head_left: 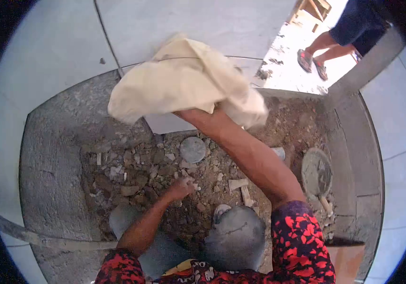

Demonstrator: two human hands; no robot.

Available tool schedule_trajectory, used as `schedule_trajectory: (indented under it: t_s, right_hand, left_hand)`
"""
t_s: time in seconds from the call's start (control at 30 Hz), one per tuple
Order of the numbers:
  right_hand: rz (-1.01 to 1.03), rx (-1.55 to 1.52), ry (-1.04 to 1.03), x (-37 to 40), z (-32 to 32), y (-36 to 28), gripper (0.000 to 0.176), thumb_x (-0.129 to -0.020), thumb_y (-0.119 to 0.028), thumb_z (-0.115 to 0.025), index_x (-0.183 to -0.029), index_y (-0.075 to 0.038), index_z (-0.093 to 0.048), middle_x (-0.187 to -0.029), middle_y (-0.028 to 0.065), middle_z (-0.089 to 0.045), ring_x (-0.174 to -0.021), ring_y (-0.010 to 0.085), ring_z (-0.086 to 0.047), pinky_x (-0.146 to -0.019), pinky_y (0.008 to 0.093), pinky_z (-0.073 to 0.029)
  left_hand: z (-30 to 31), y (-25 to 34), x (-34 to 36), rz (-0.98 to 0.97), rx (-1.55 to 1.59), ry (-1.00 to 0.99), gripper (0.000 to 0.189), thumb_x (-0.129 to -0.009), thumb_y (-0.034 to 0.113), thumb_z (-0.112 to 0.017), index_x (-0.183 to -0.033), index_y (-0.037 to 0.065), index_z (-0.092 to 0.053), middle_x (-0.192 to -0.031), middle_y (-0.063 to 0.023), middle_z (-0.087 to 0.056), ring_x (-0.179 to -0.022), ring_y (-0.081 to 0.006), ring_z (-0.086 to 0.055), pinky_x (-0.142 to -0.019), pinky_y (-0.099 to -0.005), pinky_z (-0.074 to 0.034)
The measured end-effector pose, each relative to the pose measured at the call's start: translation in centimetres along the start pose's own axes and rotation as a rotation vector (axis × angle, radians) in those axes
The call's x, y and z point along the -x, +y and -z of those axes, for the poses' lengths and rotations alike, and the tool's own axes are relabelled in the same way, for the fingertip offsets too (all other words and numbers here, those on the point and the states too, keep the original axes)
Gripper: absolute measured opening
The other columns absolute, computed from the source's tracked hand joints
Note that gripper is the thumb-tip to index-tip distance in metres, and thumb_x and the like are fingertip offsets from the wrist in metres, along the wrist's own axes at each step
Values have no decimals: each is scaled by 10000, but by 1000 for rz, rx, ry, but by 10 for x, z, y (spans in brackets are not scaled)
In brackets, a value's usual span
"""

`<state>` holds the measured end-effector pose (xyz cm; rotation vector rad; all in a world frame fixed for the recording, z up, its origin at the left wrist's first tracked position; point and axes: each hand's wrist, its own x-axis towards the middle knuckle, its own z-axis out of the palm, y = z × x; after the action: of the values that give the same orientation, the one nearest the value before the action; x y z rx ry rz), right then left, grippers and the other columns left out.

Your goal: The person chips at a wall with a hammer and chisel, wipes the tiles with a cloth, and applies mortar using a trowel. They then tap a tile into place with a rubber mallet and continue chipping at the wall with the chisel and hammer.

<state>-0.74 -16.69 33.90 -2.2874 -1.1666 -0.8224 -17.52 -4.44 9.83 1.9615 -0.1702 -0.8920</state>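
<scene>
A cream cloth (184, 78), blurred by motion, spreads across the pale tiled wall (179, 28). My right arm reaches up to it, and the cloth covers my right hand, so its fingers are hidden. Lower down, my left hand (182, 187) hangs over the rubble between my knees. Its fingers look curled near a small pale piece, and whether they hold it is unclear. Just above that hand, a round grey lid or disc (193, 149) lies on the dirt.
At the right lies a round pan (316, 173) of grey mortar, with a handled tool (326, 206) beside it. Broken tile strips (245, 191) rest on the rubble. A person in sandals (313, 64) stands outside the opening, top right. A concrete ledge (54, 175) runs along the left.
</scene>
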Motion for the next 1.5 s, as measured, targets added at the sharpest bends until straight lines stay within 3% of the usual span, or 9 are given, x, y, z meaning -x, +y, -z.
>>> schedule_trajectory:
  t_s: [0.23,0.4,0.6,0.87,0.97,1.17,1.3,1.4,1.5]
  right_hand:
    - [-346,204,-3,82,116,80,621,-749,-290,-574,-1278,-88,-318,-1249,139,-388,-1166,284,-352,-1002,380,-241]
    - [-310,357,-36,59,77,69,627,-754,-301,-567,-1283,-89,-307,-1262,136,-370,-1178,281,-333,-1008,374,-226]
    - [-143,83,-43,28,20,0,634,-761,-316,-560,-1290,-90,-294,-1278,131,-350,-1193,278,-310,-1017,366,-208]
    - [-388,244,-36,86,119,87,644,-769,-335,-550,-1298,-91,-277,-1299,125,-322,-1212,273,-280,-1028,357,-185]
    - [-375,360,-67,82,105,88,647,-773,-342,-547,-1302,-92,-270,-1307,123,-311,-1219,271,-269,-1032,353,-176]
    - [-299,199,-111,59,87,64,655,-779,-356,-539,-1308,-93,-257,-1323,119,-291,-1234,267,-247,-1040,346,-158]
    - [-366,332,-182,70,93,82,661,-783,-366,-535,-1312,-93,-248,-1333,116,-277,-1244,265,-232,-1045,341,-146]
    - [-357,390,-242,58,76,64,663,-785,-370,-532,-1315,-93,-244,-1338,114,-270,-1249,264,-224,-1048,338,-140]
    - [-387,318,-203,56,38,72,615,-812,-363,-494,-1310,-92,-254,-1315,106,-307,-1233,255,-258,-1040,347,-174]
  left_hand:
    - [16,4,52,-68,-177,31,633,-808,472,-488,-1171,-41,-416,-1117,-224,-499,-1013,-337,-502,-848,-403,-401]
    - [30,-1,57,-68,-197,186,594,-807,468,-493,-1126,-32,-460,-1105,-213,-515,-1001,-337,-511,-850,-397,-398]
    - [17,7,16,-98,-247,-13,638,-814,476,-471,-1215,-12,-382,-1199,-236,-435,-1072,-348,-464,-892,-415,-368]
    - [12,-19,11,-55,-278,-59,687,-803,499,-469,-1248,-11,-352,-1183,-241,-449,-1049,-351,-480,-875,-416,-377]
    - [18,-10,29,-72,-281,133,655,-807,489,-470,-1204,-27,-399,-1117,-238,-497,-994,-361,-509,-840,-427,-391]
    - [25,22,27,-243,-393,-25,528,-827,437,-470,-1101,-14,-478,-991,-220,-548,-903,-357,-537,-754,-439,-414]
    - [28,31,44,54,-304,-46,593,-817,416,-504,-1195,-32,-410,-1198,-231,-444,-1107,-340,-440,-940,-401,-339]
    - [19,0,39,-52,-289,-44,580,-799,446,-513,-1134,-24,-460,-1129,-221,-498,-1036,-342,-492,-885,-411,-386]
    - [18,7,46,-339,-336,299,523,-799,455,-506,-1043,-7,-501,-1002,-209,-553,-924,-339,-544,-793,-425,-431]
